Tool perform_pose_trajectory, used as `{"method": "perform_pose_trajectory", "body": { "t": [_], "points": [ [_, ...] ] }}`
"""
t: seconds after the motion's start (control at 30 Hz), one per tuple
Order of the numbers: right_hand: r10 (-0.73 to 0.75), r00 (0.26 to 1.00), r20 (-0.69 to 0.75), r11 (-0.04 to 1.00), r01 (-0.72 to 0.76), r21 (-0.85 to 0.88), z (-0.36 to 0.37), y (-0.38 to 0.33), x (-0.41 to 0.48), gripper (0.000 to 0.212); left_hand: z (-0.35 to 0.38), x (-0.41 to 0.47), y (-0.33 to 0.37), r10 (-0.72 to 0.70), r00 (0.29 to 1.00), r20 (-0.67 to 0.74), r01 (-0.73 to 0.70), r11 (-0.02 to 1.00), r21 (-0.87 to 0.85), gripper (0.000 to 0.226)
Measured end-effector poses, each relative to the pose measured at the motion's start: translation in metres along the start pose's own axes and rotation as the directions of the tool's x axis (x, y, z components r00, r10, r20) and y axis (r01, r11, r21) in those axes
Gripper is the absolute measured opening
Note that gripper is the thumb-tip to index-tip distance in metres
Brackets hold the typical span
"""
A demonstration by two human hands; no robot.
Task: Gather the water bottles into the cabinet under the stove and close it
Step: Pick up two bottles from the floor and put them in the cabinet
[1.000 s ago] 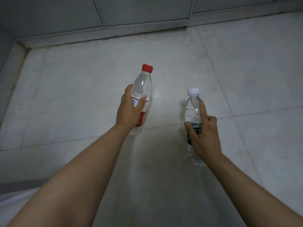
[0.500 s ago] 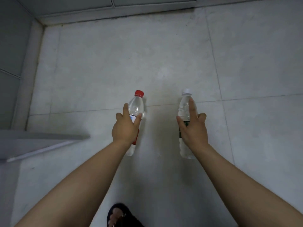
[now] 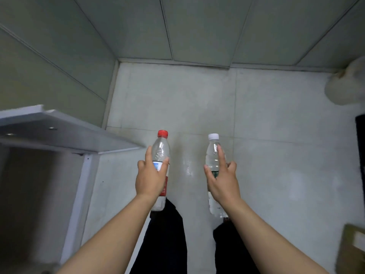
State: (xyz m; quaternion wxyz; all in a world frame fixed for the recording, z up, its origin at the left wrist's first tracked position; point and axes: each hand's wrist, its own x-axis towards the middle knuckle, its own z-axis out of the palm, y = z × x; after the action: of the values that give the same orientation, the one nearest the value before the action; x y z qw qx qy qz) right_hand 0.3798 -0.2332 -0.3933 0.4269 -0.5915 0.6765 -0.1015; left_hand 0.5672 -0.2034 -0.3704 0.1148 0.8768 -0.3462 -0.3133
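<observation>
The left hand (image 3: 150, 179) grips a red-capped bottle (image 3: 161, 150), the right hand (image 3: 222, 183) a white-capped bottle (image 3: 213, 153). This is the carrying step; next, I think, both must go left into the open cabinet (image 3: 79, 204).

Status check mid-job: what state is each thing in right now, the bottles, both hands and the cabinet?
Red-capped bottle: cap on, held off the floor.
White-capped bottle: cap on, held off the floor.
Left hand: grips the red-capped bottle.
Right hand: grips the white-capped bottle, forefinger straight along it.
Cabinet: looks open, dark inside showing at left.
</observation>
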Motion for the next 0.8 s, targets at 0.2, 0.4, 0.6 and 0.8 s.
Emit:
{"method": "perform_pose_trajectory", "body": {
  "t": [0.2, 0.4, 0.6, 0.8],
  "points": [
    [-0.098, 0.989, 0.111, 0.989, 0.11, -0.104, -0.091, -0.049, -0.099, 0.068, -0.066, -0.128, 0.021, -0.159, 0.981, -0.111, 0.156, 0.987, -0.043, 0.065],
    [-0.269, 0.934, 0.233, 0.934, 0.312, -0.172, -0.117, -0.089, -0.143, 0.069, -0.096, -0.202, 0.004, -0.297, 0.929, -0.22, 0.261, 0.948, -0.181, 0.065],
    [-0.416, 0.789, 0.452, 0.821, 0.54, -0.187, -0.078, -0.149, -0.187, 0.068, -0.134, -0.256, -0.059, -0.48, 0.824, -0.302, 0.378, 0.862, -0.339, 0.066],
    [-0.439, 0.637, 0.634, 0.721, 0.671, -0.174, 0.001, -0.211, -0.243, 0.066, -0.175, -0.287, -0.142, -0.657, 0.673, -0.341, 0.469, 0.735, -0.49, 0.065]
  ]
}}
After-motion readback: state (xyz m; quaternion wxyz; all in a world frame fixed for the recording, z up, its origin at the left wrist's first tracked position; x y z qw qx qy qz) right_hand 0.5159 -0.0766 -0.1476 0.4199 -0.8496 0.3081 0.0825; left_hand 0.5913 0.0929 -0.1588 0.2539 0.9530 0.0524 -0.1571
